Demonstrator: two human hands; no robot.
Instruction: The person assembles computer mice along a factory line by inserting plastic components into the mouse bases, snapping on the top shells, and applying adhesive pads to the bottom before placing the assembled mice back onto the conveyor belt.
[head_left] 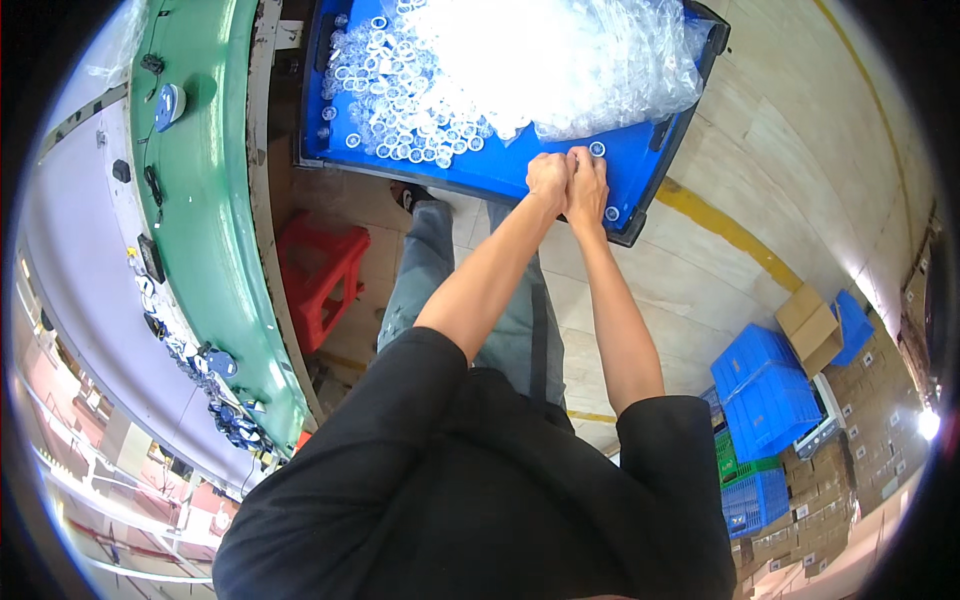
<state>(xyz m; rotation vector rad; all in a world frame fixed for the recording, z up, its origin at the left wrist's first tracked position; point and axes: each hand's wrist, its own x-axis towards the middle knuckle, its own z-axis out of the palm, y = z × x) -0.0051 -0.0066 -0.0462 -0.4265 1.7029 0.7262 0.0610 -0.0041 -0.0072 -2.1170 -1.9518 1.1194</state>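
My left hand (547, 179) and my right hand (587, 184) are pressed together over the near right part of a blue tray (510, 165). Both have curled fingers; whatever lies between them is hidden. Just beyond my right hand lies a small round clear part with a white ring (597, 149). Another such round part (612, 213) sits by the tray's near right corner. A heap of these clear ringed parts (410, 125) covers the tray's left side. Past my hands, a clear plastic bag (640, 85) fills the far right, its middle washed out by glare.
On the left runs a green-topped workbench (215, 190) with a blue and white round device (170, 107) on it. A red plastic stool (318, 275) stands below, beside my legs. Blue crates (765, 390) and an open cardboard box (810, 325) are stacked at the right.
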